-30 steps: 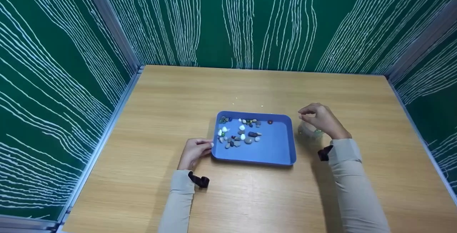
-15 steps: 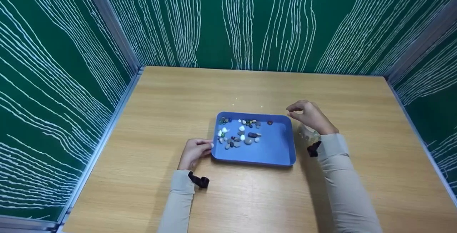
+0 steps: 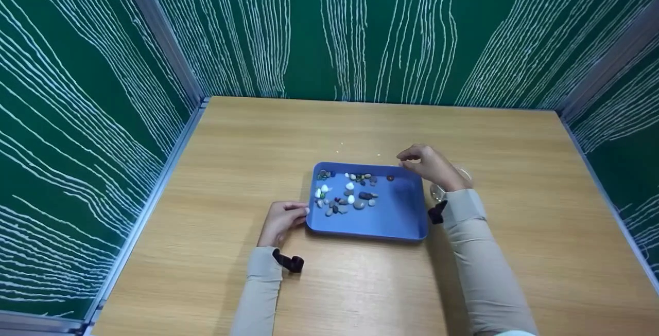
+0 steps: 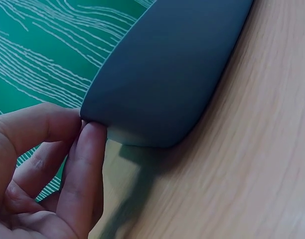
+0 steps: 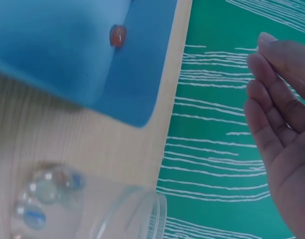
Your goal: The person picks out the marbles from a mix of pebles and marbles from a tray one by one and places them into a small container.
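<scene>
My left hand (image 3: 281,221) pinches the left rim of a blue tray (image 3: 394,217) between thumb and fingers; the left wrist view shows this hand (image 4: 58,169) at the tray's corner (image 4: 157,74). My right hand (image 3: 430,166) hovers over the tray's far right corner with thumb and fingertips together. A tiny pale piece seems to show at its fingertips (image 5: 264,64), too small to name. Pebbles (image 3: 359,204) and white stones (image 3: 350,186) lie in the tray's left and middle. A reddish-brown glass bead (image 5: 118,36) lies alone near the far side.
A clear jar (image 5: 117,214) with marbles (image 5: 35,217) stands right of the tray, partly hidden by my right wrist in the head view. Several tiny pale bits (image 3: 379,155) lie on the wooden table (image 3: 257,135) behind the tray. Green patterned panels (image 3: 304,32) enclose the table.
My right hand has moved left from above the jar to the tray's far right corner, its fingertips staying together. My left hand and the tray stay in place.
</scene>
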Available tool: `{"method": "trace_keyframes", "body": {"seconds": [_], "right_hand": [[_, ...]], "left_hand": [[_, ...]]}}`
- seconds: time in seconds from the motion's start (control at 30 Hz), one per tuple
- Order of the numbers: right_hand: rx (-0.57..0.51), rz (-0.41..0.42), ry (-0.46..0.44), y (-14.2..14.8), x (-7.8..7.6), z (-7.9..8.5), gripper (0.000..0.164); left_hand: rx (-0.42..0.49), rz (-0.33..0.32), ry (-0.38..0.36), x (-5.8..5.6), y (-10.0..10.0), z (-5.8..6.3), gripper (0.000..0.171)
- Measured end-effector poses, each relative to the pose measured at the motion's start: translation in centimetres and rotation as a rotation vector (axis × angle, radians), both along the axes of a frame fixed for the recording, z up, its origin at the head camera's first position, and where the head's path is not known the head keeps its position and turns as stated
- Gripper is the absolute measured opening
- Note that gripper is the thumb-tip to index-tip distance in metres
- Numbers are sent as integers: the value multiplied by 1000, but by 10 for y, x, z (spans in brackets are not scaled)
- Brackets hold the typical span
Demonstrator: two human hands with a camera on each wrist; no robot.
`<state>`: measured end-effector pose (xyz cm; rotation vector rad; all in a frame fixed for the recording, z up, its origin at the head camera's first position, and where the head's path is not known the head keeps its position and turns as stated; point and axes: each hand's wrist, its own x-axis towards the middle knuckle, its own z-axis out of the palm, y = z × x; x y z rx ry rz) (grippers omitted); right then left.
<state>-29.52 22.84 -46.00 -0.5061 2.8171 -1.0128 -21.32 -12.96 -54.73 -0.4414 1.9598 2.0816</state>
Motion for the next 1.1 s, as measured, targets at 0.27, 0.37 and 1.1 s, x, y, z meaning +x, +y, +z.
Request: {"method": "trace_keyframes", "body": {"seconds": [0.27,0.37,1.1], "right_hand": [[-13,14,-68,-21,-4,-1,23],[-13,30,-77,-29,-6,-3,24],[25,126,-195,-89,-20,-23,30]], "left_hand": [[-18,-6,4,-2,0,0,24],[0,-3,5,-2,0,1,24],[-10,-57,46,-1,6,1,23]]}}
